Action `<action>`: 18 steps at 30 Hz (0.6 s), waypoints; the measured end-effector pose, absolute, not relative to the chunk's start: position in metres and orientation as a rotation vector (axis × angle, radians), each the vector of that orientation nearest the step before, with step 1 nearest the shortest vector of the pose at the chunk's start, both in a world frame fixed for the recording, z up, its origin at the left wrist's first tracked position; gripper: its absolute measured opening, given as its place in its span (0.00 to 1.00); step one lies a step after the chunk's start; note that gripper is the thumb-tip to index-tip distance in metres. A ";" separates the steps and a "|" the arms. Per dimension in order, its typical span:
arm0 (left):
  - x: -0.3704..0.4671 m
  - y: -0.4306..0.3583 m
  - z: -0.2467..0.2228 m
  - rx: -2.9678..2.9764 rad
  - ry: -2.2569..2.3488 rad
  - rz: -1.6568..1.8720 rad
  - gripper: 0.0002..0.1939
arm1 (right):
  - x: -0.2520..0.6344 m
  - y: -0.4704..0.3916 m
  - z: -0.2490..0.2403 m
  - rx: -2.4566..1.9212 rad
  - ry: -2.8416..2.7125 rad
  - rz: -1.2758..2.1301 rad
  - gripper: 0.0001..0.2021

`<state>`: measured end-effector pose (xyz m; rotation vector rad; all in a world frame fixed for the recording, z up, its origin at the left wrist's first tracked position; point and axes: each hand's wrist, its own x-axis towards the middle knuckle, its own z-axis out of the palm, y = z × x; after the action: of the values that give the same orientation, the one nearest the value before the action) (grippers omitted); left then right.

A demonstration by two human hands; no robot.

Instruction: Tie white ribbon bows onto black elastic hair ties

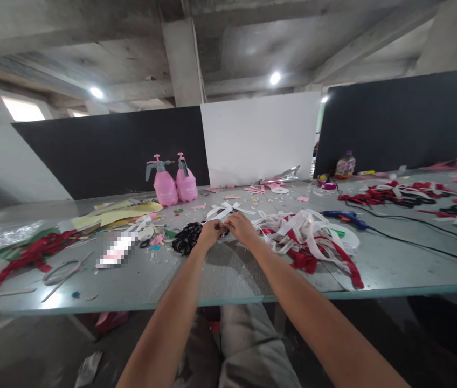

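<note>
Head view: on the grey table, far to the left of the grip, there lie some red ribbons, partly over a green sheet. Nearer to the grip, but still well to its left, is a pale coiled strip, and then a blurred white item. Yellow sheets are behind this item. Behind the grip and to its left, 2 pink spray bottles stand upright, side by side.

Just beside the left hand, on its left side, is a black bundle. The left hand has its fingers bent and brought close to the right hand, whose fingers are bent also. Something small and dark shows between the fingertips, but I cannot tell what it is, nor whether each hand is closed on it. White ribbon strips lie crossed at the grip, directly behind the fingers.

Near the right hand, on its right, is a loose pile of white and red ribbons. Farther right of the grip lies a blue glue gun with its black cable. Behind them are mixed red, white and black ribbons.
</note>
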<state>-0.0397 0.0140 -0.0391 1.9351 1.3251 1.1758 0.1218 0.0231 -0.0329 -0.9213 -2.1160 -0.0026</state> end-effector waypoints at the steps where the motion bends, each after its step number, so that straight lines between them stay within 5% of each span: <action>1: -0.040 0.014 -0.039 1.952 1.332 1.183 0.12 | 0.122 0.022 -0.032 -0.922 -2.123 -0.021 0.07; 13: -0.040 0.016 -0.040 2.106 1.340 1.221 0.17 | 0.123 0.018 -0.026 -0.894 -2.159 -0.111 0.08; 18: -0.038 0.010 -0.035 2.067 1.362 1.348 0.09 | 0.131 0.019 -0.025 -0.922 -2.034 -0.081 0.10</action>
<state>-0.0380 0.0101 -0.0351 2.0672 1.3623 1.3478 0.1314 0.0189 -0.0247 -0.9224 -2.0336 -0.0814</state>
